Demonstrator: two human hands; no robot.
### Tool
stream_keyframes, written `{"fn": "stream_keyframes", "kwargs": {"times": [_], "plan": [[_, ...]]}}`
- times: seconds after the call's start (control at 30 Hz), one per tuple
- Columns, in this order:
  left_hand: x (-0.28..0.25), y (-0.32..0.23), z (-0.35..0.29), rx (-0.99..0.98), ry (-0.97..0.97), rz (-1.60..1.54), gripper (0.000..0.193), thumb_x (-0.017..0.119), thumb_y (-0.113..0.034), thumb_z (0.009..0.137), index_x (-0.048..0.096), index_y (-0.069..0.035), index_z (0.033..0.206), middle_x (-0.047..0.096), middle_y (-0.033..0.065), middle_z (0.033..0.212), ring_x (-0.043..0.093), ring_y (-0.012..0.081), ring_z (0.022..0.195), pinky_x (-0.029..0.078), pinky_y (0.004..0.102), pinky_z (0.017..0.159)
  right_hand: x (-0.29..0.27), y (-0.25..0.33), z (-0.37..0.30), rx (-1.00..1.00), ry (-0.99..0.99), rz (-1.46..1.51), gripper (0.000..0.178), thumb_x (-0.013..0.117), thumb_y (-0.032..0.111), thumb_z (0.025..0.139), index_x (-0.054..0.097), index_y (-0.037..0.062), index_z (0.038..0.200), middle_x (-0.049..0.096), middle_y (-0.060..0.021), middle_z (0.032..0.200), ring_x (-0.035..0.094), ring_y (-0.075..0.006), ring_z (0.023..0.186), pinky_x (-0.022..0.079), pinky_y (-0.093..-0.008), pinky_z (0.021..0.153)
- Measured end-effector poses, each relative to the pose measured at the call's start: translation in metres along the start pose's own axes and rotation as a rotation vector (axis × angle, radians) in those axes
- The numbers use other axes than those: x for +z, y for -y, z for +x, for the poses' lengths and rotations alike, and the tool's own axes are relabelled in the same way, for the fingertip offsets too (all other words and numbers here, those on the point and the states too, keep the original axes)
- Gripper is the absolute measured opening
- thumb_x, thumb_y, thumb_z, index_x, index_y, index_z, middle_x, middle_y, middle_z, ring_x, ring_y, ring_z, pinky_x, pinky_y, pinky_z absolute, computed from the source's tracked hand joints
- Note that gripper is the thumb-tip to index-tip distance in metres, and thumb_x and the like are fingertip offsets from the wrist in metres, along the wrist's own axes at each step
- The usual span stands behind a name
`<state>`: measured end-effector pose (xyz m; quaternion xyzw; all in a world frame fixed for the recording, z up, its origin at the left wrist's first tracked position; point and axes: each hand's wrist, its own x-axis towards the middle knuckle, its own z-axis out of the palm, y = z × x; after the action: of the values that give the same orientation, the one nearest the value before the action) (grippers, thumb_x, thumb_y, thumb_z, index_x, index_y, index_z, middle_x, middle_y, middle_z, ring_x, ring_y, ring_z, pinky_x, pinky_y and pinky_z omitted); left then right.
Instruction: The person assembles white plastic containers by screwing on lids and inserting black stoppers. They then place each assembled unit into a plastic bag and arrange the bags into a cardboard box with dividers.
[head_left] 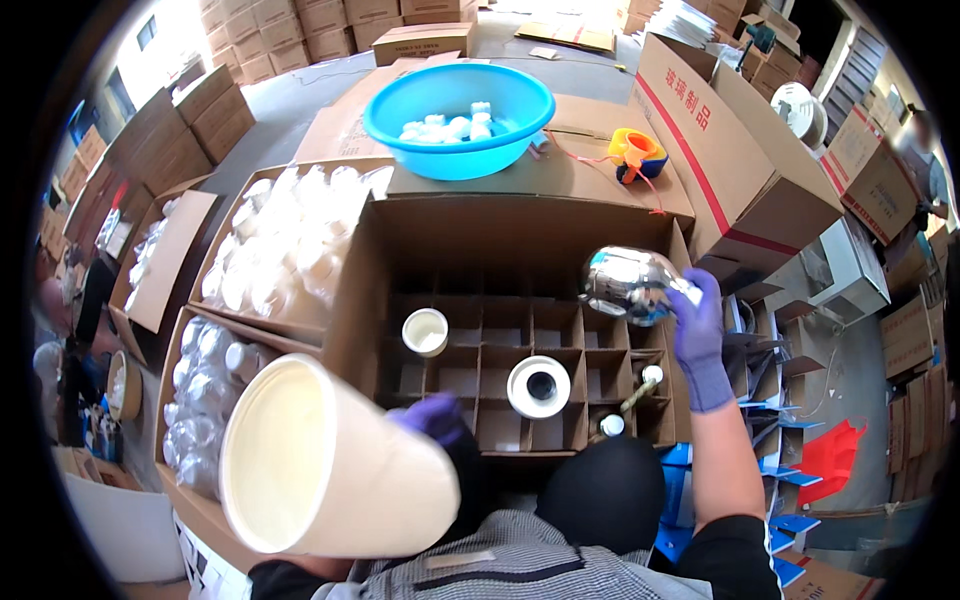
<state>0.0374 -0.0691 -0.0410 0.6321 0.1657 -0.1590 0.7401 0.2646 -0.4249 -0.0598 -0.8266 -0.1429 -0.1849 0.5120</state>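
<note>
The right hand [700, 325], in a purple glove, has its fingers closed around the narrow neck of a silver bottle [625, 284]. The bottle is in the air above the back right part of a divided box [530, 225]. Its long axis runs nearly level across the view, from the neck at the right, inside the glove, to the wide, rounded body at the left. The body points left, toward the middle of the box, and its mirror-like side catches the light.

The left hand [432, 416], also gloved in purple, shows only in part at the upper right edge of a cream tub [395, 470]; the tub hides its fingers, so I cannot tell whether they grip it or lie apart. The tub is large in the view, at the lower left, in front of the box. It lies tipped over: its long axis slants from the round, pale end at the left, which faces left and toward the camera, down to the narrower end at the lower right.

In the box's cells stand a small cup [426, 333], a white ring [520, 398] around a dark hole, and two white caps [612, 426] near the right front corner. Behind the box sits a blue basin [460, 150].
</note>
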Motion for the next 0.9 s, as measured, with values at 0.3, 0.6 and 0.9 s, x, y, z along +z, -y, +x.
{"fn": "stream_keyframes", "kwargs": {"times": [0.3,0.6,0.9], "plan": [[-0.028,0.065,-0.129,0.235,0.038,-0.309,0.03,0.048,-0.016,0.102,0.058,0.002,0.122,0.049,0.02,0.141,0.046,0.0341,0.131,0.039,0.0436,0.11,0.006,0.169,-0.261,0.623,0.179,0.678,0.017,0.059,0.011,0.096,0.056,-0.0006,0.108,0.059,-0.0097,0.105,0.061,-0.0197,0.096,0.051,-0.0341,0.087],[0.002,0.033,-0.126,0.479,0.04,0.524,0.031,0.052,-0.02,0.098,0.063,-0.001,0.119,0.06,0.0172,0.127,0.058,0.0326,0.115,0.047,0.041,0.098,-0.049,0.208,-0.208,0.429,0.744,0.59,0.12,0.089,0.015,0.066,0.013,0.0095,0.159,0.043,-0.0208,0.145,0.05,-0.0317,0.133,0.043,-0.0442,0.111],[-0.037,-0.023,-0.142,0.713,-0.091,1.071,0.033,0.055,-0.025,0.094,0.068,-0.003,0.116,0.071,0.0144,0.112,0.07,0.0311,0.099,0.056,0.0383,0.085,-0.132,0.124,-0.271,0.483,0.648,0.481,0.097,0.086,0.029,0.067,0.039,0.0041,0.149,0.056,-0.0159,0.135,0.056,-0.0284,0.125,0.044,-0.0398,0.11]]}}
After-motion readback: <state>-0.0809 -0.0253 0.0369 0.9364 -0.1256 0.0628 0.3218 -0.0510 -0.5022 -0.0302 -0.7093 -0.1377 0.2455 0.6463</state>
